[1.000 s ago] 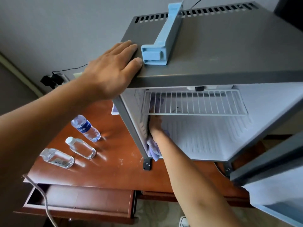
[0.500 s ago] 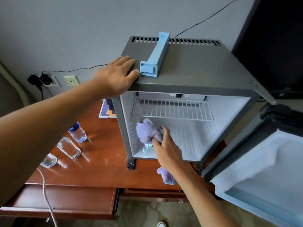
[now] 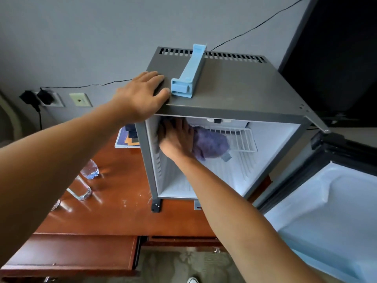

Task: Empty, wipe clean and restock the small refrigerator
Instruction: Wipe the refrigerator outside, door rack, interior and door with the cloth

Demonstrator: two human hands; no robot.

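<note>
Purple cloth [image 3: 210,145] is pressed by the flat right hand [image 3: 176,138] against the refrigerator's [image 3: 234,94] inner wall at centre frame, while the spread, empty left hand [image 3: 142,97] steadies its top.

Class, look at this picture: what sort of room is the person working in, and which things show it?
Probably a hotel room: a mini fridge stands on a wooden desk with water bottles, beside a dark TV screen.

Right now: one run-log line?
wipe | left hand flat on fridge top | right hand presses purple cloth on inner left wall | door open
</note>
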